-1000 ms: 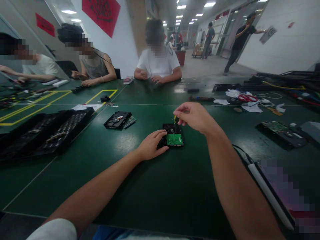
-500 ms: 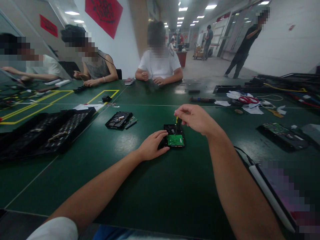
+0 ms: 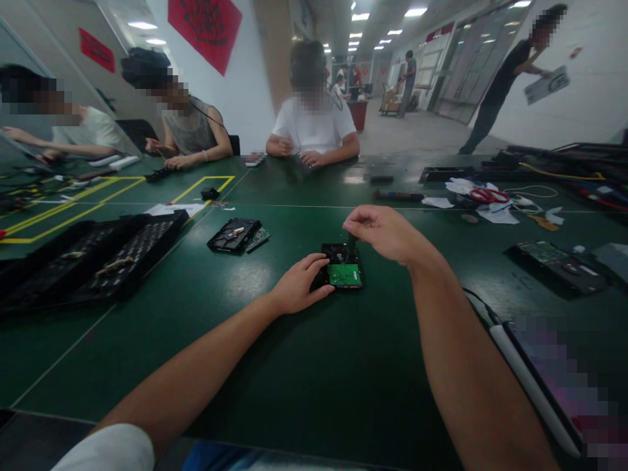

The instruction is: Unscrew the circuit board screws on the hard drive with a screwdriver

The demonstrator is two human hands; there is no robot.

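A black hard drive (image 3: 342,266) with a green circuit board (image 3: 345,275) facing up lies on the green table (image 3: 275,353) in front of me. My left hand (image 3: 297,288) rests against its left side, fingers curled on the casing. My right hand (image 3: 385,231) hovers over the far end of the drive, fingers pinched round a small screwdriver (image 3: 349,243) that stands upright with its tip on the drive.
A second opened drive (image 3: 233,235) lies to the left, beside black trays (image 3: 88,258). Another drive (image 3: 557,263), red scissors (image 3: 485,195) and paper scraps lie to the right. Three seated people work across the table. A white pen and tablet (image 3: 534,386) sit by my right arm.
My right hand has sunk slightly, so the screwdriver's yellow top is now hidden by the fingers. The left hand stays put. A person in the background has walked right.
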